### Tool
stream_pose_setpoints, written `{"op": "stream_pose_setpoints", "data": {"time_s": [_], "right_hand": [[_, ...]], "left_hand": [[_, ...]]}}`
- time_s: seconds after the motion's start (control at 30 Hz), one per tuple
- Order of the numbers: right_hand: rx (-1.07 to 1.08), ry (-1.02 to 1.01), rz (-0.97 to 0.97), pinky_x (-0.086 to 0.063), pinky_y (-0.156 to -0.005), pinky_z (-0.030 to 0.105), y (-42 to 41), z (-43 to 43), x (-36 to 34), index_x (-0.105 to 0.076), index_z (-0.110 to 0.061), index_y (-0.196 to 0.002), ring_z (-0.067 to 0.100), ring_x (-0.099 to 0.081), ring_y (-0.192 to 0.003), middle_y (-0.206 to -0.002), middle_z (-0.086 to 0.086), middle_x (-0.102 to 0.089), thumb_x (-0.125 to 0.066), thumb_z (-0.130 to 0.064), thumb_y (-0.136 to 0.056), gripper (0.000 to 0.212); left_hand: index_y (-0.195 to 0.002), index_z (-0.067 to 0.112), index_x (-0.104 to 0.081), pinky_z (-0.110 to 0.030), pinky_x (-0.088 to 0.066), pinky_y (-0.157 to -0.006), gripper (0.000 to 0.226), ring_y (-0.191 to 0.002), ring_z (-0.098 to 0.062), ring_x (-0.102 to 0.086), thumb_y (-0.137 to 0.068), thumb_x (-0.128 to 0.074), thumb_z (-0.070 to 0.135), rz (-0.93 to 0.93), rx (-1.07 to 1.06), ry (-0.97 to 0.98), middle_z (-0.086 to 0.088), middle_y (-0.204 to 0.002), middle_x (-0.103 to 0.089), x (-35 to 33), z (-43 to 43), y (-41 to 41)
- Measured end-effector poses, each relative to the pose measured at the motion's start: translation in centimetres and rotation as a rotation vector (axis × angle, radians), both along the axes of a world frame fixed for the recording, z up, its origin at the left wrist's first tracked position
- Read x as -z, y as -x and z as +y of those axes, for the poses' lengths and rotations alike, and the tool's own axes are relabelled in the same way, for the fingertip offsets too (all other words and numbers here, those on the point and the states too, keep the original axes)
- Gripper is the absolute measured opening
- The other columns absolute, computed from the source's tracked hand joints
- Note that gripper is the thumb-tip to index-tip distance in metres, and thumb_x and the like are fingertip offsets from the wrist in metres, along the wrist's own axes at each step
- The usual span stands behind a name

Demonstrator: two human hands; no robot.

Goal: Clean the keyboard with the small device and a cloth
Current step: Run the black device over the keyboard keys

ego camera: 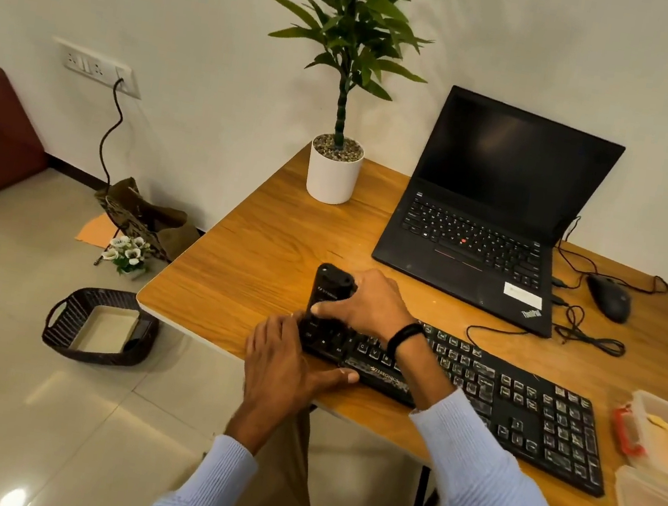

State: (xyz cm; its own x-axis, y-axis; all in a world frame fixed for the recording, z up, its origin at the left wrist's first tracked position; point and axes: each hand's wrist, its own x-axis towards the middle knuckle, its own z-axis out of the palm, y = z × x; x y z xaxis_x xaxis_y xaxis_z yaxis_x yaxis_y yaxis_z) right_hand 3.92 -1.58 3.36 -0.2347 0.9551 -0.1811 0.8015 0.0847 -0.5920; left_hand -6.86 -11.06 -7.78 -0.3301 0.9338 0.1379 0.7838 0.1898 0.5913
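Observation:
A black keyboard (518,401) with dusty keys lies across the front of the wooden table (259,250). My right hand (367,305) grips a small black device (328,291), standing upright on the keyboard's left end. My left hand (286,358) holds that left end, its thumb along the front edge and its fingers at the corner. No cloth shows in my hands.
An open black laptop (489,215) stands behind the keyboard, with a black mouse (609,298) and loose cables to its right. A potted plant (334,166) is at the table's back left corner. Clear plastic containers (663,475) sit at the right edge. A dark basket (100,326) is on the floor.

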Motion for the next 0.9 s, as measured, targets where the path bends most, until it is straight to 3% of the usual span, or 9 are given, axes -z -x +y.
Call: {"op": "stream_pose_setpoints", "data": {"time_s": [0.03, 0.17, 0.27, 0.37, 0.47, 0.57, 0.7, 0.83, 0.9], "right_hand": [[-0.024, 0.046, -0.006, -0.051, -0.06, 0.028, 0.3, 0.1, 0.1, -0.067, -0.016, -0.08, 0.018, -0.065, -0.079, -0.081, 0.001, -0.069, -0.084, -0.047, -0.062, 0.039], [0.123, -0.129, -0.003, -0.048, -0.061, 0.027, 0.6, 1.3, 0.0, -0.068, -0.014, -0.083, 0.021, -0.065, -0.083, -0.083, 0.004, -0.069, -0.081, -0.043, -0.065, 0.037], [-0.023, 0.073, -0.054, -0.055, -0.063, 0.031, 1.3, 1.6, -0.5, -0.068, -0.014, -0.084, 0.019, -0.066, -0.078, -0.083, 0.003, -0.07, -0.086, -0.046, -0.058, 0.046], [0.107, -0.071, -0.036, -0.049, -0.061, 0.028, 1.5, 2.5, -0.6, -0.065, -0.013, -0.085, 0.021, -0.064, -0.084, -0.088, 0.006, -0.068, -0.083, -0.043, -0.061, 0.042], [-0.037, 0.122, -0.088, -0.054, -0.059, 0.027, 2.1, 3.0, -1.6, -0.064, -0.013, -0.088, 0.019, -0.068, -0.076, -0.087, 0.005, -0.069, -0.087, -0.044, -0.059, 0.049], [0.027, 0.028, -0.11, -0.055, -0.071, 0.03, 2.7, 3.8, -1.6, -0.065, -0.011, -0.094, 0.02, -0.065, -0.088, -0.095, 0.006, -0.068, -0.087, -0.042, -0.061, 0.051], [-0.061, 0.078, -0.177, -0.051, -0.066, 0.027, 3.6, 4.2, -2.0, -0.065, -0.014, -0.095, 0.018, -0.063, -0.086, -0.091, 0.003, -0.066, -0.088, -0.041, -0.06, 0.049], [0.065, -0.129, -0.215, -0.054, -0.078, 0.033, 3.3, 4.5, -1.8, -0.065, -0.01, -0.098, 0.027, -0.062, -0.098, -0.103, 0.01, -0.065, -0.084, -0.03, -0.067, 0.041], [-0.022, 0.027, -0.203, -0.057, -0.08, 0.035, 3.0, 4.6, -2.3, -0.065, -0.011, -0.099, 0.023, -0.065, -0.091, -0.099, 0.007, -0.067, -0.087, -0.034, -0.063, 0.049]], "left_hand": [[-0.132, 0.024, -0.046, -0.038, -0.037, -0.103, 0.112, -0.118, -0.02, -0.044, -0.048, -0.054, 0.099, 0.002, -0.004, 0.007, 0.004, -0.122, -0.05, 0.0, 0.0, 0.0], [-0.135, 0.025, -0.045, -0.038, -0.037, -0.102, 0.115, -0.118, -0.019, -0.043, -0.048, -0.056, 0.097, -0.002, 0.005, -0.002, 0.004, -0.123, -0.05, 0.1, -0.1, 0.0], [-0.13, 0.023, -0.047, -0.038, -0.039, -0.1, 0.112, -0.115, -0.02, -0.045, -0.048, -0.055, 0.098, 0.017, -0.005, -0.005, 0.004, -0.12, -0.05, 0.1, 0.1, 0.0], [-0.135, 0.024, -0.044, -0.04, -0.038, -0.103, 0.116, -0.117, -0.019, -0.044, -0.047, -0.054, 0.098, -0.005, 0.004, 0.007, 0.004, -0.123, -0.05, 0.3, 0.1, 0.0], [-0.132, 0.023, -0.044, -0.041, -0.038, -0.104, 0.115, -0.118, -0.021, -0.044, -0.046, -0.054, 0.1, 0.002, -0.012, 0.017, 0.003, -0.123, -0.049, 0.3, 0.2, 0.1], [-0.137, 0.025, -0.043, -0.041, -0.036, -0.106, 0.118, -0.122, -0.021, -0.043, -0.046, -0.055, 0.098, -0.009, -0.009, 0.027, 0.003, -0.127, -0.049, 0.3, 0.1, 0.1], [-0.14, 0.026, -0.041, -0.039, -0.032, -0.109, 0.118, -0.126, -0.02, -0.04, -0.047, -0.057, 0.096, -0.03, -0.006, 0.009, 0.004, -0.131, -0.047, 0.1, 0.1, 0.0], [-0.139, 0.025, -0.042, -0.038, -0.032, -0.108, 0.118, -0.126, -0.021, -0.041, -0.046, -0.057, 0.097, -0.032, -0.009, 0.015, 0.003, -0.131, -0.049, 0.1, 0.0, -0.1], [-0.14, 0.026, -0.041, -0.039, -0.033, -0.11, 0.119, -0.127, -0.021, -0.04, -0.046, -0.057, 0.097, -0.032, -0.013, 0.021, 0.003, -0.132, -0.048, -0.1, 0.1, 0.0]]}}
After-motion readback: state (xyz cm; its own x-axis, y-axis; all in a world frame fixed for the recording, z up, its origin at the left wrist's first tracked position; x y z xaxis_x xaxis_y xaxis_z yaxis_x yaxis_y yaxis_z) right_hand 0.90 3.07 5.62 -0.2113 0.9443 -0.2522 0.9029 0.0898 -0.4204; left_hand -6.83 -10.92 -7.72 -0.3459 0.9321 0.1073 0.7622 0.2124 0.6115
